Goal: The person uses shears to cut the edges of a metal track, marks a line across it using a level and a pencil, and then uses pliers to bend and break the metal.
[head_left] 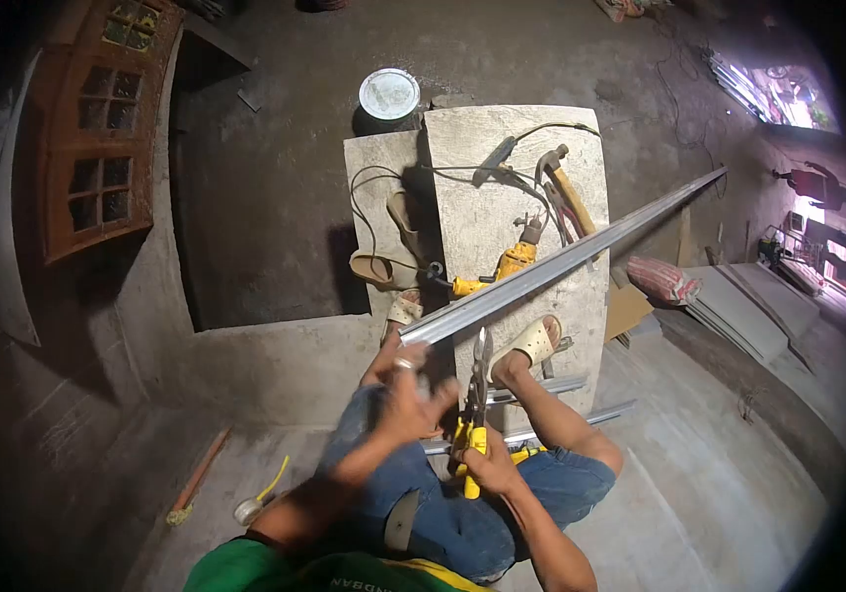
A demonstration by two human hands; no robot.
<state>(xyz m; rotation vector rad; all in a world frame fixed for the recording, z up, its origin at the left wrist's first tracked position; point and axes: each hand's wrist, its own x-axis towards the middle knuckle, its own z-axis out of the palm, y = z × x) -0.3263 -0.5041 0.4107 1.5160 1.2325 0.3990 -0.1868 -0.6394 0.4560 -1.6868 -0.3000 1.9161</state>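
Note:
A long metal channel (561, 259) runs slantwise from near my left hand up to the right, over a pale board (541, 326). My left hand (411, 400) is blurred by motion, its fingers apart, just below the channel's near end. Yellow-handled snips (477, 434) are in my right hand (490, 464), blades pointing up. Shorter metal pieces (541, 391) lie between my legs. On the board are a yellow drill (514, 264) and a hammer (569, 187), with pliers partly hidden beside it.
A white-lidded bucket (389, 94) stands beyond the board. Brown slippers (388, 268) and a cable are left of the drill. A tape measure (248, 510) lies at lower left. Wooden window frames (102, 143) are at left; a striped sack (662, 280) and stacked sheets (738, 311) at right.

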